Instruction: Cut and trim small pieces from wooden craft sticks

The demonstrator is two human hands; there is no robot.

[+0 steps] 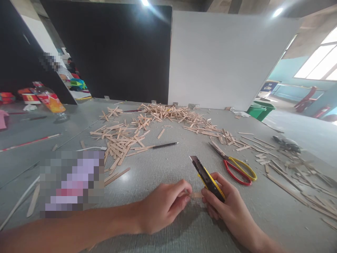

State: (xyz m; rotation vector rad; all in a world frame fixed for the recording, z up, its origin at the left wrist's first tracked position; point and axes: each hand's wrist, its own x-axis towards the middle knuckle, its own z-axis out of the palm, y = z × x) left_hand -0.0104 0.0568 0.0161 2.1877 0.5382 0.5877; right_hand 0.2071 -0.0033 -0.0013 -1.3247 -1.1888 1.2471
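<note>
Our left forearm [92,225] is bare and enters from the lower left, stretching far inward at a low slant, with the wrist [138,218] nearly in line with it. Our left hand [168,207] has its back turned mostly upward, the fingers curled inward and the forefinger arched over so that its tip comes close to the thumb in a pinch. Our right forearm [263,242] shows only a short bare stretch at the bottom edge, angled up toward the left. Our right hand [229,207] is closed in a grip, thumb and fingers bent, the lower fingers tucked partly out of sight. The two hands face each other, near but apart.
</note>
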